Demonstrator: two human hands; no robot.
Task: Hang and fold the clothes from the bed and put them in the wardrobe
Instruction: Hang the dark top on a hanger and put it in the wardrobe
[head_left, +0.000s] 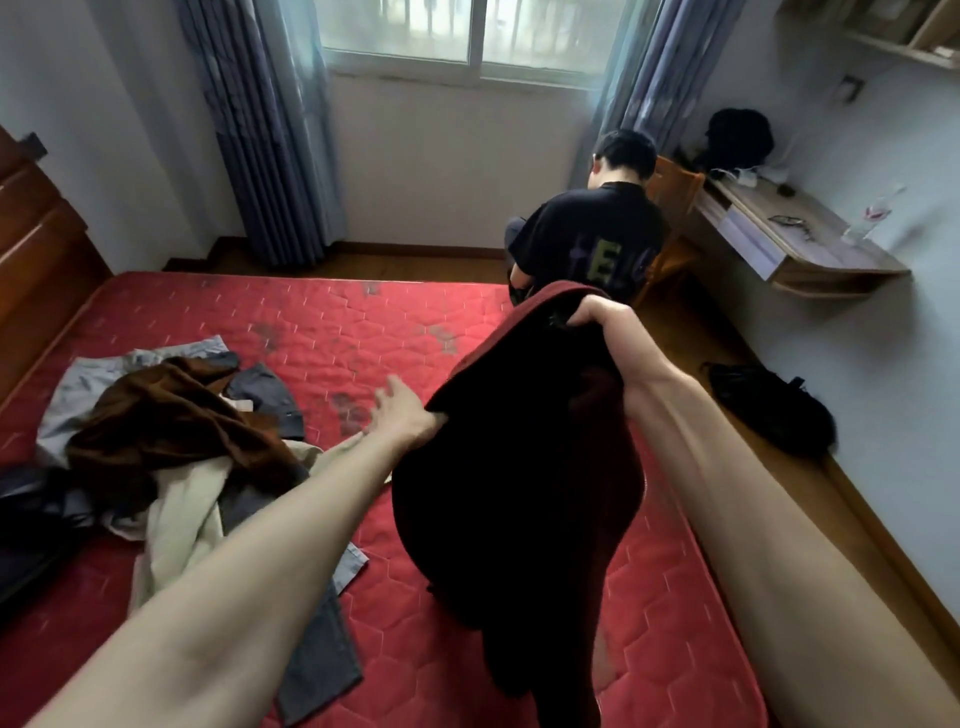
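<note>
A dark maroon garment (519, 467) hangs in the air over the red quilted mattress (363, 338). My right hand (597, 314) pinches its top edge, held high. My left hand (405, 410) touches the garment's left edge lower down, with the thumb tucked behind the cloth and the fingers spread outward. A heap of clothes lies on the left of the bed: a brown garment (171, 415), a cream one (182, 514), grey trousers (317, 649) and a pale blue-grey piece (88, 384). The wardrobe is not in view.
A person in a black T-shirt (587, 239) sits on a wooden chair (675, 228) past the bed's far right corner, facing away. A wall-mounted desk (795, 244) with small items is at right. A black bag (769, 410) lies on the floor. A wooden headboard (36, 249) stands at left.
</note>
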